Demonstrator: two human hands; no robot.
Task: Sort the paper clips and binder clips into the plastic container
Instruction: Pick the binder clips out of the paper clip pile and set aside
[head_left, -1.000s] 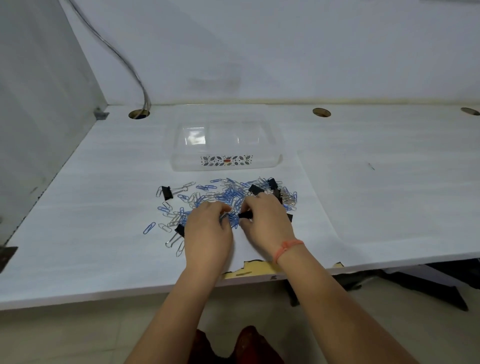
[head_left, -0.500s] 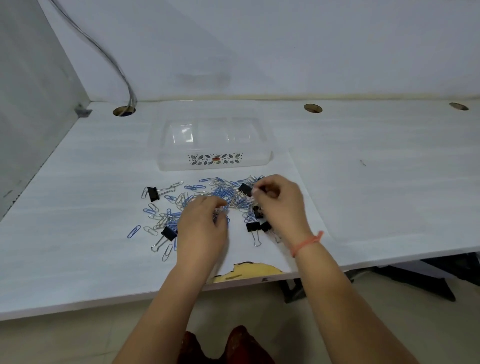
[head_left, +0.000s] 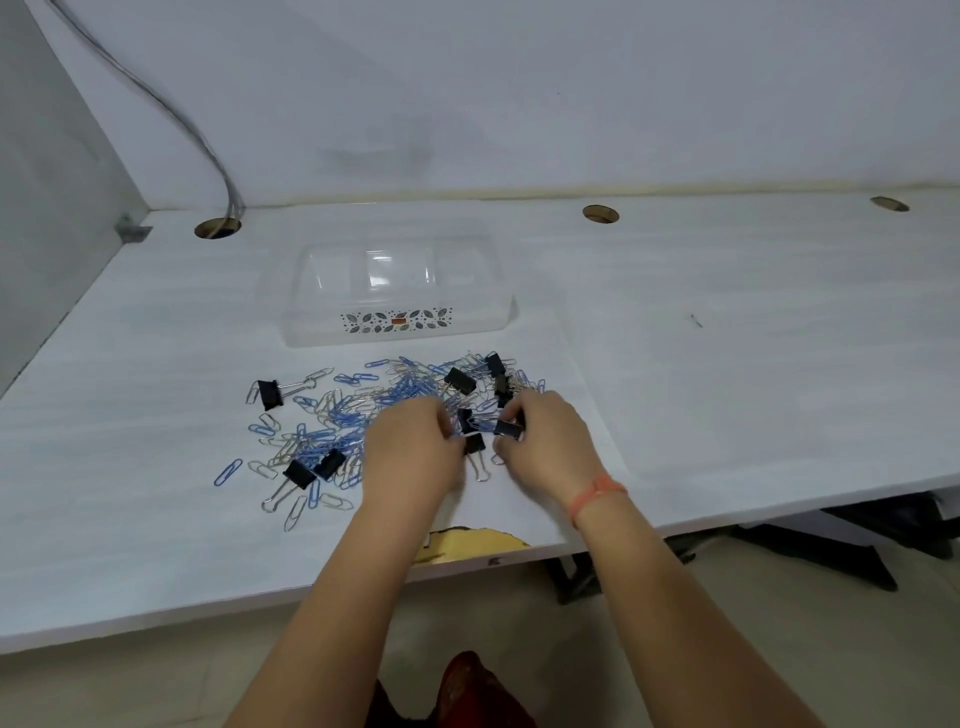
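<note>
Blue and silver paper clips (head_left: 358, 415) lie mixed with black binder clips in one loose heap on the white tabletop (head_left: 727, 364), and both hands are down in its right part. The clear plastic container (head_left: 400, 299) stands just beyond the heap at 12 o'clock, open side up and apparently with nothing in it, close enough that each picked piece needs only a short carry.

The right hand (head_left: 545, 447) has its fingertips pinched on a small binder clip (head_left: 508, 428) at the heap's 3 o'clock edge, probably because the bulky black ones are easiest to pull out first. The left hand (head_left: 415, 457) is curled with fingertips together over the blue clips; what it grips, if anything, is hidden under the fingers. More binder clips sit apart: one (head_left: 270, 394) at 9 o'clock of the heap, a pair (head_left: 311, 470) at 7 o'clock, and another (head_left: 460, 381) toward 1 o'clock.

Compared with half a second ago, the right hand has dropped from the far side of the heap, near the container, toward the near edge, where loose binder clips lay. The left hand has barely shifted. The container looks as it did then, so the sorting is only starting.
</note>
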